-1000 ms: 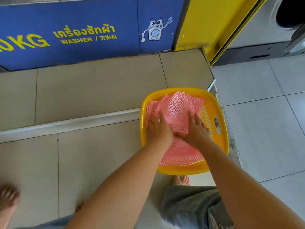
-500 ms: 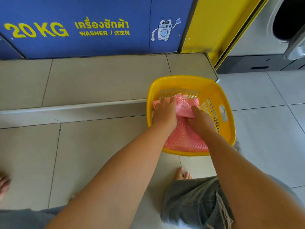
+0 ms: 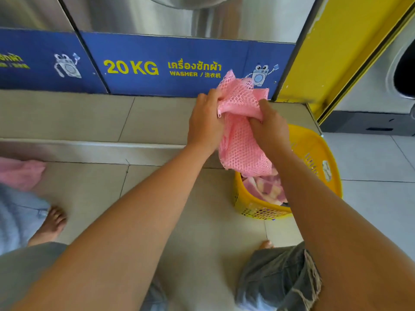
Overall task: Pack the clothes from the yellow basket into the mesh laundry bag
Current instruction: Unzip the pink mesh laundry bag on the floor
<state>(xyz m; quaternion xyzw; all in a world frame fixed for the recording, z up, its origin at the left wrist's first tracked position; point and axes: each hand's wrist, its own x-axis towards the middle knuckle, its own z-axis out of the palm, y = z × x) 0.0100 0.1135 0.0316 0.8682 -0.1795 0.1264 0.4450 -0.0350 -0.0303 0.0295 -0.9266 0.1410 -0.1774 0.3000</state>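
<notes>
While frayed denim shorts fill the near edge, the left hand and right hand both clutch the pink mesh laundry bag above the slotted yellow basket holding checked clothes; blue washer panel stands behind.

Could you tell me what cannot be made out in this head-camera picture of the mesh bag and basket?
- Yellow basket: its near right side and most of its contents are hidden by the right forearm; only a striped cloth shows.
- Pink mesh bag: whether its zip is open is hidden by the left hand and right hand.
- Pink item at the left edge: cut off and blurred.
</notes>
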